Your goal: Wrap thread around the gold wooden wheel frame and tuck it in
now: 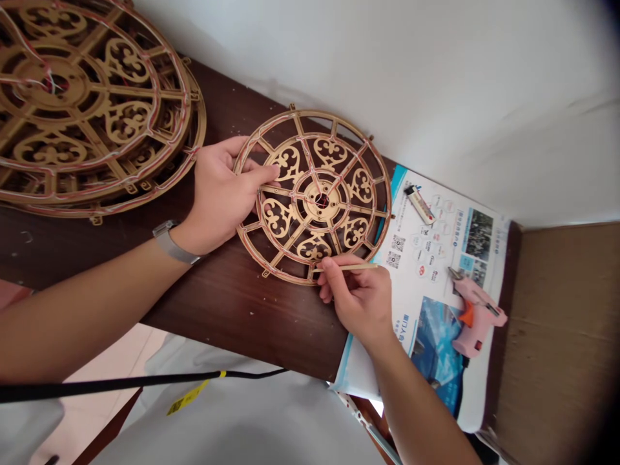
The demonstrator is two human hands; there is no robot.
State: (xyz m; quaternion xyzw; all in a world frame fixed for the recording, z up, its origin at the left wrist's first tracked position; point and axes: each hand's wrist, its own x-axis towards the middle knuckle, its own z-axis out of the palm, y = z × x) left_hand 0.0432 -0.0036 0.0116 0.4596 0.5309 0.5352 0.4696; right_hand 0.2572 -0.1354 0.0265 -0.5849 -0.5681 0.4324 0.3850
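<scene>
A round gold openwork frame (322, 201) with scroll ornaments is tilted up in front of me, red and white wires running along its rings and spokes. My left hand (230, 187) grips its left rim, thumb on the near face and fingers behind. At the lower rim, my right hand (358, 294) pinches a thin, pale wooden stick (361, 266). The stick's tip meets the outer ring, close to the wire there. Part of the right-hand fingers is hidden behind the thumb and palm.
A stack of similar wired gold frames (97, 116) lies at the left on the dark wooden table (271, 323). On a printed sheet (407, 284) at the right are a lighter (419, 205) and a pink glue gun (477, 316). A cardboard box (557, 336) stands beyond; a black cable (121, 385) crosses below.
</scene>
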